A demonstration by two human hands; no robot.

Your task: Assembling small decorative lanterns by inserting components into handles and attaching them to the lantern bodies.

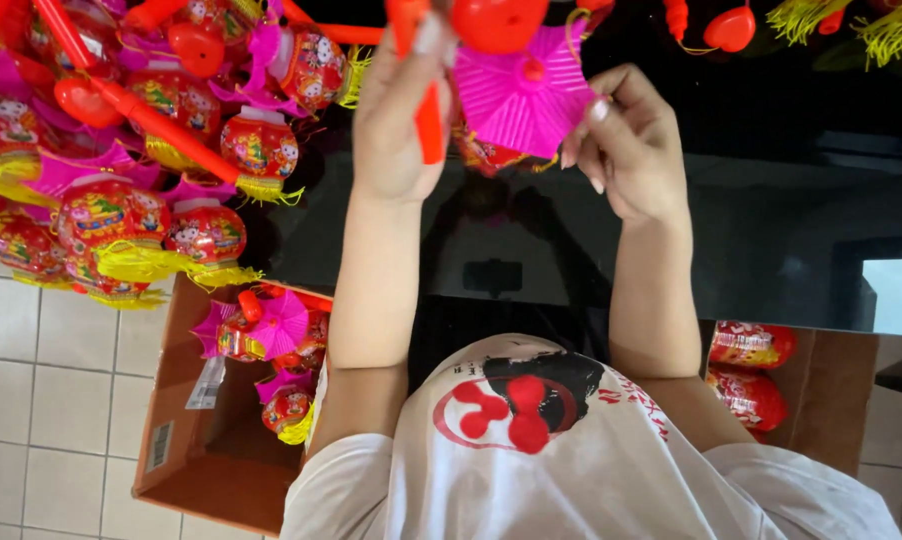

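Head view: red handle stick (429,120) is gripped in left hand (396,120), pink pleated lantern top (521,95) is pinched by right hand (626,145) fingertips; thin pleats judged liable to tear if tugged.

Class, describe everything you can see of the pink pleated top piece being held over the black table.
The pink pleated top piece looks like ribbed plastic, fanned out with pointed corners and a small round pink knob at its centre. The right hand pinches its right edge; a red heart-shaped part overlaps its upper edge. The left hand grips a red stick beside it.
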